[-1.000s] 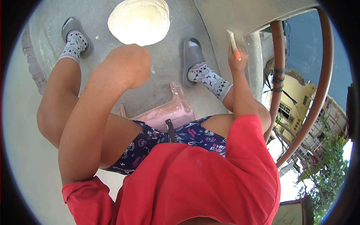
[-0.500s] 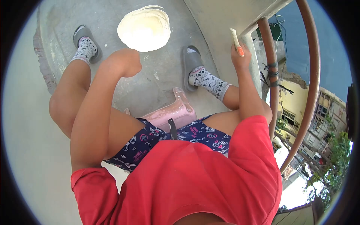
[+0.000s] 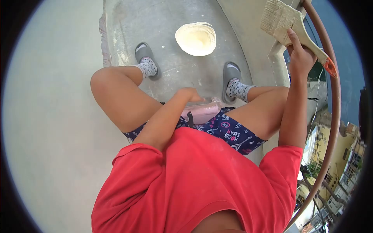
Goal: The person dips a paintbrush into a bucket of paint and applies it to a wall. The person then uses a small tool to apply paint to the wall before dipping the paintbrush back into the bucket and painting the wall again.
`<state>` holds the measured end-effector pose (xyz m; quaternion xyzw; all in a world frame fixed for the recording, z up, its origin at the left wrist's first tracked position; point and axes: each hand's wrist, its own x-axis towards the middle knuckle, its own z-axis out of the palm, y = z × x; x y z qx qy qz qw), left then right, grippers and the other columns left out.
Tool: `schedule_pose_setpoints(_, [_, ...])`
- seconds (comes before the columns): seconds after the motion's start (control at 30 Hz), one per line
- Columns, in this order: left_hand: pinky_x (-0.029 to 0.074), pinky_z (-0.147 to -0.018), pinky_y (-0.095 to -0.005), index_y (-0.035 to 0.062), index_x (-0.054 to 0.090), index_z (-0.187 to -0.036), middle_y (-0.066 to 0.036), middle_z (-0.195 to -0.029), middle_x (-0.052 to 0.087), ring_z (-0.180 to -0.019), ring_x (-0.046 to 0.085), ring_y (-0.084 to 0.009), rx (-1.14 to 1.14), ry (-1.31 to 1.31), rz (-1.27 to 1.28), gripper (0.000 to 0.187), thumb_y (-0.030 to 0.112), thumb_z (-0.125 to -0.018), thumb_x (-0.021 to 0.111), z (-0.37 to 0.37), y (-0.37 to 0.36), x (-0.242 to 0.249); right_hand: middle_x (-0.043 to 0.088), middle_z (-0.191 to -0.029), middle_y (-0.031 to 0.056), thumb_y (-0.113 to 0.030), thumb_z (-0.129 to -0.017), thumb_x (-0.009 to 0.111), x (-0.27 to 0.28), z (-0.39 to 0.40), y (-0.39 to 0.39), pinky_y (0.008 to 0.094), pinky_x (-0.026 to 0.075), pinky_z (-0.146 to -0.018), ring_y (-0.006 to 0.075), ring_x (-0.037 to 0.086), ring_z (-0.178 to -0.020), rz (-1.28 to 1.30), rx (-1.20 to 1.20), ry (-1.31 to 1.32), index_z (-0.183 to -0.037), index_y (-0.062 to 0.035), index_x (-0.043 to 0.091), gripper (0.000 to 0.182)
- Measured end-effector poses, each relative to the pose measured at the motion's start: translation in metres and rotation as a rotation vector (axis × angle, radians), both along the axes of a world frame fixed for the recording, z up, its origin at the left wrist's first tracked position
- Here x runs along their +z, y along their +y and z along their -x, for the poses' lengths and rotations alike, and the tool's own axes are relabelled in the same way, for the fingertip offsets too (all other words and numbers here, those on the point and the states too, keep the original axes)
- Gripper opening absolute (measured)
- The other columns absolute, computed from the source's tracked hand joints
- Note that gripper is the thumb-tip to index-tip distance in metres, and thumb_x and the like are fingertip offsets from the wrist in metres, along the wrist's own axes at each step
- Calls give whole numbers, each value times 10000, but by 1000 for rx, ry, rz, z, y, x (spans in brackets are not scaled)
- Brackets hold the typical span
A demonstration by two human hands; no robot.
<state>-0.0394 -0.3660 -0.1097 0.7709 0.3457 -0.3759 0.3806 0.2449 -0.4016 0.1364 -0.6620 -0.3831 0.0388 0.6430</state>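
Gripping the brush (image 3: 286, 24) near the railing (image 3: 335, 97), right hand (image 3: 302, 59) closes; left hand (image 3: 189, 94), half-uncurled, empty, overhangs stool (image 3: 205, 112) edge.

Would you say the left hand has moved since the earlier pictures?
Yes, the left hand has moved away from the pale bowl and closer to the pink stool.

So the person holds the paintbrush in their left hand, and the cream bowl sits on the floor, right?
Not quite: the head view shows the paintbrush in the right hand. The cream bowl does sit on the floor.
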Motion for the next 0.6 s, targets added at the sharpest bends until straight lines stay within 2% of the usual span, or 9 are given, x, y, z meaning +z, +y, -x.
schedule_pose_setpoints(0.03, [386,-954,-400,8,605,-1100,-213,-1209,527,-1119,505,-360,37,58,35,728,633,-745,492,7,-12,-24,619,-741,64,-150,-722,740,-2,-4,10,218,461,-600,103,570,-637,10,33,25,-821,79,636,270])
schedule_pose_setpoints(0.07, [381,-956,-399,6,606,-1098,-218,-1200,530,-1119,504,-362,96,61,74,765,664,-730,479,13,-26,-35,613,-874,100,-128,-752,720,-5,-6,17,253,506,-624,129,600,-735,89,68,23,-950,93,612,315])
schedule_pose_setpoints(0.17, [388,-940,-398,-36,606,-1072,-259,-1157,541,-1103,513,-372,195,38,150,880,741,-695,437,20,-45,-49,612,-867,95,-135,-759,712,-12,2,43,247,500,-616,120,590,-738,89,100,57,-945,88,614,307])
schedule_pose_setpoints(0.27, [409,-911,-395,-80,609,-1027,-291,-1106,553,-1064,536,-381,241,4,203,936,768,-670,435,22,-46,-52,616,-866,88,-145,-770,703,-16,8,69,233,470,-666,122,578,-766,195,92,16,-945,85,612,303])
schedule_pose_setpoints(0.4, [430,-886,-395,-89,619,-992,-295,-1070,567,-1022,558,-382,243,89,334,959,788,-647,442,27,-54,-62,615,-885,91,-150,-781,695,-42,7,102,220,441,-703,124,570,-780,359,88,-34,-964,94,601,319])
schedule_pose_setpoints(0.47, [434,-881,-405,-74,630,-979,-286,-1059,577,-1014,563,-378,263,115,405,933,781,-645,466,22,-81,-66,616,-892,93,-141,-788,687,-54,7,106,221,441,-703,121,569,-787,448,68,-24,-974,97,600,315])
schedule_pose_setpoints(0.53, [437,-880,-409,-68,634,-974,-282,-1053,581,-1013,563,-376,297,136,465,913,772,-648,481,19,-122,-69,620,-911,107,-116,-806,663,-58,10,100,229,450,-718,127,578,-805,490,12,153,-1003,98,597,299])
schedule_pose_setpoints(0.6, [443,-871,-416,-61,639,-961,-271,-1046,588,-1013,564,-374,294,89,468,869,744,-659,512,21,-166,-82,613,-955,120,-107,-814,646,-59,11,82,215,442,-736,132,580,-826,527,-3,87,-1027,104,585,306])
